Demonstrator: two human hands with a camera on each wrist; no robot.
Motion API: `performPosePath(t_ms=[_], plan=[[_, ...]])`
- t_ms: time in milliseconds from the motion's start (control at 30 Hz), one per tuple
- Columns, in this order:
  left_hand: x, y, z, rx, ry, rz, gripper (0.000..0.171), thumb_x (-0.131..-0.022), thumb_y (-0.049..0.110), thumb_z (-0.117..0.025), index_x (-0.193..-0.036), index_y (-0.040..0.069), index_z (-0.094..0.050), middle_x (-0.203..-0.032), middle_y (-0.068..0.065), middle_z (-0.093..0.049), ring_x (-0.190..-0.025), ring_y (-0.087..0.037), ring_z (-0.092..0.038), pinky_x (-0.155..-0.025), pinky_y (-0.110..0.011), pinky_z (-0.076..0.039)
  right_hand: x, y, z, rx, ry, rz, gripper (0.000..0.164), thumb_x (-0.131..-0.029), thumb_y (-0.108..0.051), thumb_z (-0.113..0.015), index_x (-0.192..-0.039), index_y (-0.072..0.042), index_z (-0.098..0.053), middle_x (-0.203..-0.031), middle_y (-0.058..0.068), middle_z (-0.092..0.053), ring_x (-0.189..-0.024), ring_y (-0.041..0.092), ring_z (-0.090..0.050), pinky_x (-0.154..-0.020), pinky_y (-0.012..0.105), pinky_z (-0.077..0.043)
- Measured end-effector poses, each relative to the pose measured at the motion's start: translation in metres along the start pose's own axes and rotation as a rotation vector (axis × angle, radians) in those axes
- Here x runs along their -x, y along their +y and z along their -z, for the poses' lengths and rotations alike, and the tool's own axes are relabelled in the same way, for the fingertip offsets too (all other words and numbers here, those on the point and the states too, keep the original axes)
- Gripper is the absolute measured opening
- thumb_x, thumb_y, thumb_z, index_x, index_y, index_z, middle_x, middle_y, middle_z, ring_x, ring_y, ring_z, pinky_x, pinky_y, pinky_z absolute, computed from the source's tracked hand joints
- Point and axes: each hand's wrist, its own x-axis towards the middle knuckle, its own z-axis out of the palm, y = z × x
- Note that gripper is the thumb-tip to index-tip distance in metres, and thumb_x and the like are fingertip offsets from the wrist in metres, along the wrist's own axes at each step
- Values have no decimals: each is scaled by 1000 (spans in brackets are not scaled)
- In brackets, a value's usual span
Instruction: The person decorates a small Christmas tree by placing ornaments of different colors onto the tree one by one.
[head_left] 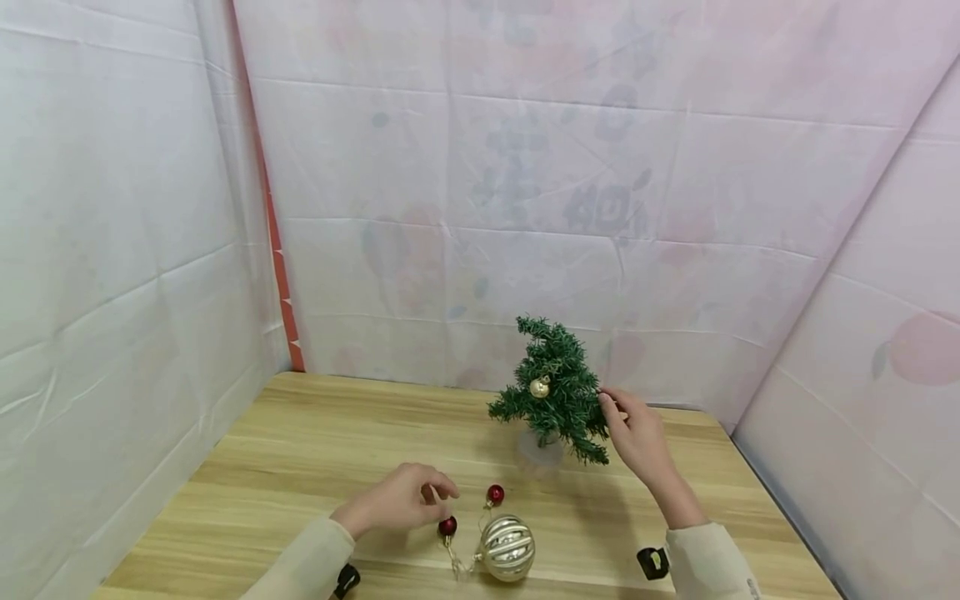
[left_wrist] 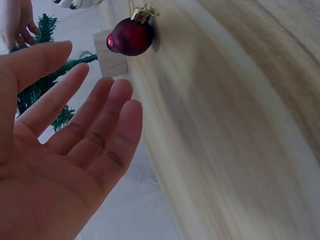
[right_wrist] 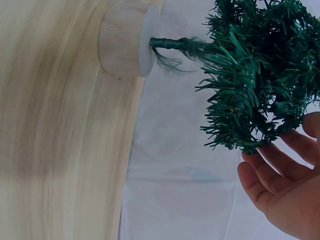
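1. From where I stand, the little green tree (head_left: 558, 383) is right of centre in the head view, upright on its pale round base (head_left: 538, 452) near the far edge of the desk (head_left: 337, 417); the base seems to be what keeps it standing
2. A small gold ball (head_left: 539, 387) rests against its front branches, presumably hung by the loop on its cap
3. The right hand (head_left: 641, 437) meets the tree's right side, likely to steady a branch; its grip is nearly closed, thumb and fingertips appearing to pinch the outer twigs lightly
4. That forearm slants up from the lower right of the frame; the fingers are gently bent, and in the right wrist view the palm lies at the lower right
5. The left hand (head_left: 405, 497), lower centre-left, is over the desk just beside a red ball (head_left: 447, 526); its grip is loosely spread and has hold of nothing
6. The left wrist view shows the palm, with the fingers slightly bent and the thumb apart
7. A second red ball (head_left: 496, 494) and a large ribbed gold ball (head_left: 507, 547) lie at lower centre, perhaps grouped there for easy reach
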Motion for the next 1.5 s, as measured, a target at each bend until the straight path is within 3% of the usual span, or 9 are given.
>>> performPosePath(t_ms=[167, 567, 833, 1300, 1500], plan=[[4, -4, -5, 17, -24, 20, 33, -94, 20, -78, -125, 8, -75, -125, -3, -75, -96, -3, -68, -87, -21, -56, 2, 2, -3, 0, 0, 0, 41, -114, -28, -49, -140, -1, -65, -131, 24, -70, -98, 35, -71, -76, 40, -57], [9, -10, -13, -27, -5, -21, 28, -94, 17, -79, -120, 10, -76, -115, 1, -76, -91, -1, -64, -82, -24, -56, 3, 2, -2, -27, -13, -27, 42, -113, -32, -49, -142, -4, -65, -129, 22, -71, -90, 25, -69, -72, 34, -55], [9, -13, -18, -3, -12, -25, 30, -94, 14, -78, -124, 11, -76, -121, 1, -75, -90, 2, -62, -80, -22, -55, 4, 1, -2, -27, -13, -46, 43, -113, -33, -50, -142, -5, -65, -133, 22, -70, -92, 28, -71, -74, 36, -56], [9, -15, -19, 26, -1, -5, 30, -92, 10, -78, -122, 7, -76, -100, 5, -73, -83, 1, -60, -75, -21, -53, 4, 2, -2, -28, -25, -30, 43, -113, -34, -49, -142, -6, -65, -132, 21, -70, -92, 28, -71, -75, 38, -56], [9, -15, -22, 16, 13, -8, 27, -91, 10, -79, -118, 6, -77, -96, 6, -72, -83, 2, -59, -75, -20, -53, 5, 4, -2, -28, -28, -36, 42, -113, -34, -50, -140, -6, -66, -124, 17, -73, -103, 29, -69, -80, 37, -57]])
